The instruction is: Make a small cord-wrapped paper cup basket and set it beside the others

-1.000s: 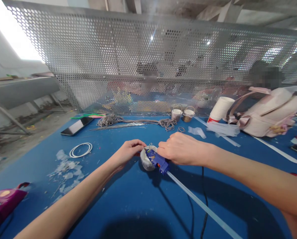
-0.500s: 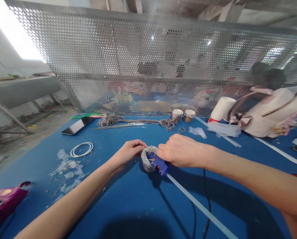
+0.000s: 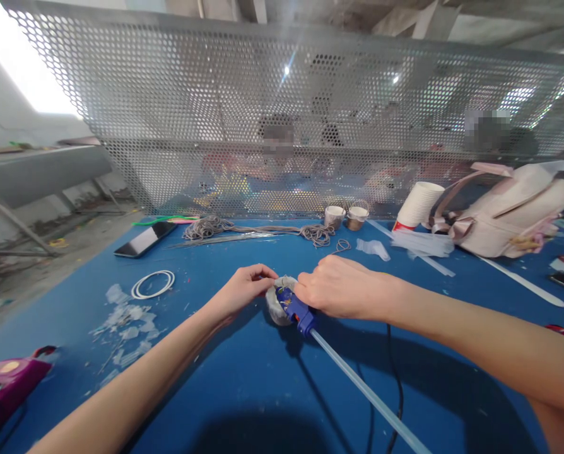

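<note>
My right hand [image 3: 332, 287] is wrapped round the handle of a blue hot glue gun [image 3: 299, 313]. A long clear glue stick [image 3: 362, 386] juts from the gun's rear toward the lower right. The gun's nose points into a small greyish-white round cup-like piece [image 3: 276, 309], tilted with its opening toward me. At that piece's far left rim, my left hand [image 3: 251, 284] pinches the edge between thumb and fingers. The glue gun's tip is hidden inside the piece, so I cannot tell what it touches.
Grey cord [image 3: 211, 228] lies along the back, near two small cups [image 3: 346, 216], stacked paper cups [image 3: 419, 203] and a pink bag [image 3: 509, 217]. A phone [image 3: 144, 239], white rings [image 3: 152, 285] and plastic scraps [image 3: 133, 325] lie left. A black cable [image 3: 397, 378] trails right.
Both hands, the glue gun and the round piece hold nearly the same pose. The whole view has shifted slightly, with things appearing a little further left.
</note>
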Action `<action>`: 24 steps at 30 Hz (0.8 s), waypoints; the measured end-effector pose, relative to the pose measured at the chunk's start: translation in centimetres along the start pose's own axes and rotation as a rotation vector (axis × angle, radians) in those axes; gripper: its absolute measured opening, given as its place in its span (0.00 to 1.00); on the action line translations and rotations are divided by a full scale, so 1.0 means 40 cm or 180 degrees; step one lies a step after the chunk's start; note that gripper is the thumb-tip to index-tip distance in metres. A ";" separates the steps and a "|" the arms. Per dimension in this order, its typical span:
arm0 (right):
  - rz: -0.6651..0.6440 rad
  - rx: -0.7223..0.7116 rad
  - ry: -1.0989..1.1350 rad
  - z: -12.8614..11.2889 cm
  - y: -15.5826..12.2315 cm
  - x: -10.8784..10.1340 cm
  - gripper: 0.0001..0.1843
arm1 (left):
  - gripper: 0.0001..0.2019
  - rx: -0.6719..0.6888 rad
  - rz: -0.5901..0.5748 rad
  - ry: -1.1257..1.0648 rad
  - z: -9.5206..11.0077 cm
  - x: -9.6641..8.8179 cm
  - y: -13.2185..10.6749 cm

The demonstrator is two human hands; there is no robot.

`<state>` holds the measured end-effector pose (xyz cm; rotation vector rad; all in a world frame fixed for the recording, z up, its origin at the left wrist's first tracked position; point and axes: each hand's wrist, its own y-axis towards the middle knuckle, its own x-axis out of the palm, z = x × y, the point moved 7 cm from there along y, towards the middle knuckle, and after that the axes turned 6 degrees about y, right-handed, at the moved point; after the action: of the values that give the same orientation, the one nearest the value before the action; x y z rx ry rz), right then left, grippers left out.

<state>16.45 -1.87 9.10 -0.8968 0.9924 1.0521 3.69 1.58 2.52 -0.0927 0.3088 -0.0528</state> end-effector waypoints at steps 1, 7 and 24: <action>-0.0020 0.0004 -0.0003 -0.002 -0.001 -0.001 0.11 | 0.08 0.0021 0.0004 0.0023 0.001 0.000 0.000; -0.0003 0.0077 -0.0007 -0.004 -0.008 -0.013 0.11 | 0.08 0.0082 0.0070 0.0176 0.006 -0.001 -0.003; 0.0196 0.0591 0.0251 0.022 -0.122 -0.035 0.09 | 0.09 0.0603 0.0313 0.2325 0.051 0.015 0.005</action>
<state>21.04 -2.65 11.27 -0.7639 1.1701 0.9643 4.90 1.89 4.26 0.1364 1.0349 -0.0162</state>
